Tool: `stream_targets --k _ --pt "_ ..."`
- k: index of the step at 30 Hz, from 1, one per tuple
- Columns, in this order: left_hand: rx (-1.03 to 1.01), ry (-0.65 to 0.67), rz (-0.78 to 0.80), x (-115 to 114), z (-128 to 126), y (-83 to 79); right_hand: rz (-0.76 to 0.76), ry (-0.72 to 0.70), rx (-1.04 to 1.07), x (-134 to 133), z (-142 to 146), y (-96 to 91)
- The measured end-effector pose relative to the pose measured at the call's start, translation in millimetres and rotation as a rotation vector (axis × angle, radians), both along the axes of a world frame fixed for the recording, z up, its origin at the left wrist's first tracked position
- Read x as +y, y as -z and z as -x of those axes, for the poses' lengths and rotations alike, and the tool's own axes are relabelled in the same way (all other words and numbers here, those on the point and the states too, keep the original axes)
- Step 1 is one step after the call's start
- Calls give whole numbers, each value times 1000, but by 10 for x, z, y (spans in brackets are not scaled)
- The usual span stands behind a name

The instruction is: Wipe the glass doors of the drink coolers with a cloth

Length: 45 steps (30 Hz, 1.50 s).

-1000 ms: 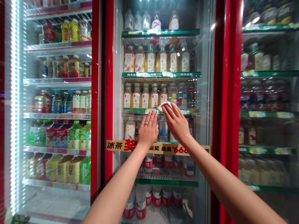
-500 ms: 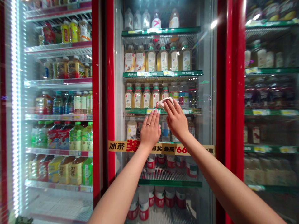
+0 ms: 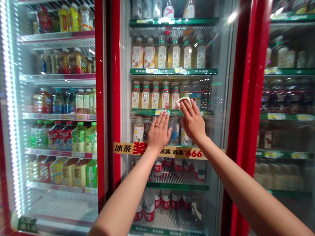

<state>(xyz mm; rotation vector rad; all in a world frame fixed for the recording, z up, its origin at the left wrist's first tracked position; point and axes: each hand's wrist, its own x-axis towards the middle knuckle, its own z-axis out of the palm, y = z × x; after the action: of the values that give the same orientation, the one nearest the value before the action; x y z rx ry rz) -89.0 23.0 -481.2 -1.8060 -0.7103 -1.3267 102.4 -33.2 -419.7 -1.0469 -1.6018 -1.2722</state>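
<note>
My left hand [image 3: 159, 131] lies flat against the glass door [image 3: 222, 98] of a red-framed drinks fridge, fingers stretched upward, a ring on one of them. To its right, my right hand [image 3: 193, 119] presses a white tissue [image 3: 181, 102] to the same glass under its fingertips. Behind the pane, bottles with pale labels [image 3: 165, 95] stand in a row on a green-edged shelf [image 3: 145, 111]. A yellow banner strip [image 3: 180, 152] with printed characters crosses the door just below both hands.
On the left stands another lit fridge with coloured bottles [image 3: 81, 136] and a bright light strip [image 3: 10, 108]. A third fridge with darker shelves [image 3: 283, 116] is on the right. Red door frames [image 3: 256, 108] divide them.
My right hand has slid the tissue a little to the right across the glass, away from my left hand. The left hand keeps nearly the same place on the door. The view has shifted slightly.
</note>
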Motion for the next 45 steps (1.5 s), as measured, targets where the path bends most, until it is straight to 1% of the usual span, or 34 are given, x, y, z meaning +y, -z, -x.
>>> stream_targets --k 2,4,7,9,12,15,17,19,22,25,27,29,32,34,38,40,42,45 --pt "2 5 8 5 5 4 1 2 10 23 40 7" --pt "7 11 25 8 8 7 16 -10 -26 18 15 70" --pt "9 18 40 4 9 9 41 -30 -112 -29 -129 197" --pt "7 25 49 1 6 10 24 -26 -95 -57 -225 238" --pt "6 50 67 0 2 11 -1 -5 5 -57 -253 183" --pt "2 67 69 -1 1 10 5 2 62 -22 -154 71" --pt "5 61 74 -4 3 6 22 2 53 -11 -94 37" --pt "12 50 84 -11 7 2 53 7 10 -27 -94 62" --pt "17 41 90 -21 12 -3 106 9 -87 -87 -208 162" --pt "15 39 81 -24 14 -3 93 7 -110 -123 -333 215" --pt "12 39 72 -23 13 -1 54 11 -68 -109 -340 188" --pt "10 41 69 -23 13 0 26 20 -9 -71 -277 130" --pt "9 41 75 -25 13 1 34 30 31 -24 -140 69" --pt "10 39 75 -25 12 2 59 29 -1 -32 -101 82" --pt "7 53 88 -22 5 4 125 24 -91 -119 -215 161" --pt "6 64 98 -23 2 5 125 19 -99 -144 -293 156" --pt "5 70 102 -25 2 6 89 19 -61 -126 -315 111" --pt "4 67 95 -26 2 10 24 37 40 -43 -217 30"
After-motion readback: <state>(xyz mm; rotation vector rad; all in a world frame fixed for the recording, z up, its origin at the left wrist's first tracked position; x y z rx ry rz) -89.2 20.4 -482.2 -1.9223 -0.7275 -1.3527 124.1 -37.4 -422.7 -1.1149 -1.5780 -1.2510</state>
